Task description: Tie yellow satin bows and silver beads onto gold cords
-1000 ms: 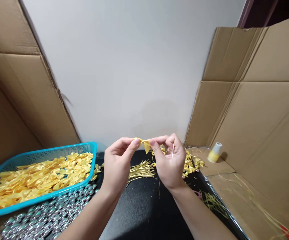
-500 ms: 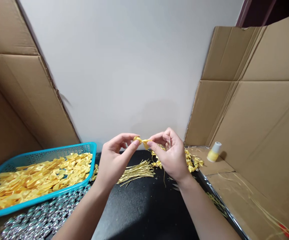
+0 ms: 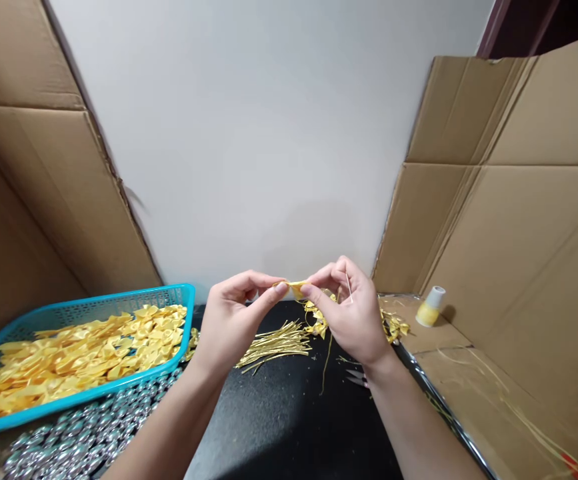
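A small yellow satin ribbon bow (image 3: pixel 296 287) is stretched between my two hands above the black tabletop (image 3: pixel 289 420). My left hand (image 3: pixel 236 313) pinches its left end with thumb and forefinger. On the other end, my right hand (image 3: pixel 351 303) has a pinch too, and a thin pale thread (image 3: pixel 349 287) crosses its curled fingers. Beneath the hands lies a bundle of gold twist ties (image 3: pixel 281 343). Behind my right hand is a heap of finished-looking yellow bows (image 3: pixel 319 320), partly hidden. Scissor blades (image 3: pixel 356 378) show beside my right wrist.
At left stands a turquoise basket (image 3: pixel 189 327) of yellow bows (image 3: pixel 93 353), with many shiny silver beads (image 3: pixel 89 427) before it. A cone of yellow thread (image 3: pixel 429 308) stands on cardboard at right. Cardboard panels (image 3: pixel 523 227) and a pale wall (image 3: pixel 269 133) enclose the place.
My fingers have moved closer over the bow, covering more of its left loop. My right hand has shifted slightly right, and the scissor blades show more. The view has turned a little.
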`<state>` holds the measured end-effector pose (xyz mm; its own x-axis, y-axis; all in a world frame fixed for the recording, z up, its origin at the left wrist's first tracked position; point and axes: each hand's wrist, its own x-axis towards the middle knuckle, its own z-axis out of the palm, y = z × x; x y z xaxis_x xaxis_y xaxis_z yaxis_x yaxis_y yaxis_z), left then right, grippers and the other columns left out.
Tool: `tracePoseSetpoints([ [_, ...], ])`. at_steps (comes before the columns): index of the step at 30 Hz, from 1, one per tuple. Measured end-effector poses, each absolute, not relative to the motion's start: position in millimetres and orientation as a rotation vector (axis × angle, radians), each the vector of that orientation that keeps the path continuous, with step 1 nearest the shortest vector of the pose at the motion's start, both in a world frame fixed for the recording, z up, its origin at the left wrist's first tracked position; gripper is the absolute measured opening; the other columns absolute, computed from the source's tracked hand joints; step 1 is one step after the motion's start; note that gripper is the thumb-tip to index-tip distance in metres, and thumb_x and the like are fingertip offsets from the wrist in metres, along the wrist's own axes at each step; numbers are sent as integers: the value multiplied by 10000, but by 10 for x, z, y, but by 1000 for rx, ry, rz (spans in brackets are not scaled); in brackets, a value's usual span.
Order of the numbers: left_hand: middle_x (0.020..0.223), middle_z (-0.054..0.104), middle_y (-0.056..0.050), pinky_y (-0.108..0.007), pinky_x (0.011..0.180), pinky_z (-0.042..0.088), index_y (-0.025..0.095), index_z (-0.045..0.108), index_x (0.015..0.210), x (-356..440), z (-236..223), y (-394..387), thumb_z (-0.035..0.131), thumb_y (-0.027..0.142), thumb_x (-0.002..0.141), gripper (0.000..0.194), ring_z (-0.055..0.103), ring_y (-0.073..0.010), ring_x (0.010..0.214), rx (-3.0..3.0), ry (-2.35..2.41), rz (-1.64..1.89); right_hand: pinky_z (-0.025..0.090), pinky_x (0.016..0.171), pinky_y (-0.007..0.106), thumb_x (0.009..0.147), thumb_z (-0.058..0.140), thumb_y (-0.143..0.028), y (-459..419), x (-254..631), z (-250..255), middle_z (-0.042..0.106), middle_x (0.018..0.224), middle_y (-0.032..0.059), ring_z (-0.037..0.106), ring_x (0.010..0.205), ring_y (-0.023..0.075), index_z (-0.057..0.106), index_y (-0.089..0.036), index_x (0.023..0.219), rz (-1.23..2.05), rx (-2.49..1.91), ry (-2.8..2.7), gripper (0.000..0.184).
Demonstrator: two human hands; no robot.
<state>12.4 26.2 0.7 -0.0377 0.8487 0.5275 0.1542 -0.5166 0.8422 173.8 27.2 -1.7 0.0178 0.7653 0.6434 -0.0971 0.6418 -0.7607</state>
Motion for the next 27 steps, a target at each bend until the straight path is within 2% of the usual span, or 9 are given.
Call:
tracePoseSetpoints([
  [6,700,733,-3,-216,615,454,210,750,735,207,-28,242,787,289,710,91,612,-115,651,1527,996,1654,539,735,302,757,705,-134,267,1730,-9,645,716,-30,636,703,118,411,-225,674,719,-612,-1378,319],
  [10,710,728,15,-186,633,465,214,741,745,241,-43,243,787,278,717,83,618,-93,663,1421,925,1680,542,731,310,767,693,-144,261,1694,-16,636,713,-24,632,703,124,437,-223,681,722,-603,-1331,281],
  [14,698,712,18,-180,630,454,208,725,746,233,-65,313,755,328,752,123,617,-96,677,1408,914,1570,547,719,310,754,704,-170,302,1689,-37,654,705,-20,648,686,128,454,-218,691,840,-638,-1291,262],
  [19,775,712,-6,-225,690,451,209,734,819,98,7,365,677,424,798,223,602,-133,737,1551,1086,1511,547,699,290,725,730,-192,360,1730,-51,677,707,-15,656,681,126,441,-218,676,921,-670,-1269,294],
  [23,780,710,-31,-257,598,418,200,730,862,-36,106,312,684,478,758,300,570,-158,659,1711,1283,1423,542,694,285,719,735,-195,357,1740,-50,664,700,-20,649,679,124,458,-214,686,902,-692,-1316,280],
  [27,646,639,-18,-249,524,356,180,714,738,-71,138,285,681,491,746,313,493,-134,564,1852,1266,1200,531,690,284,731,718,-191,326,1729,-42,644,678,-30,639,671,121,497,-209,709,899,-703,-1405,223],
])
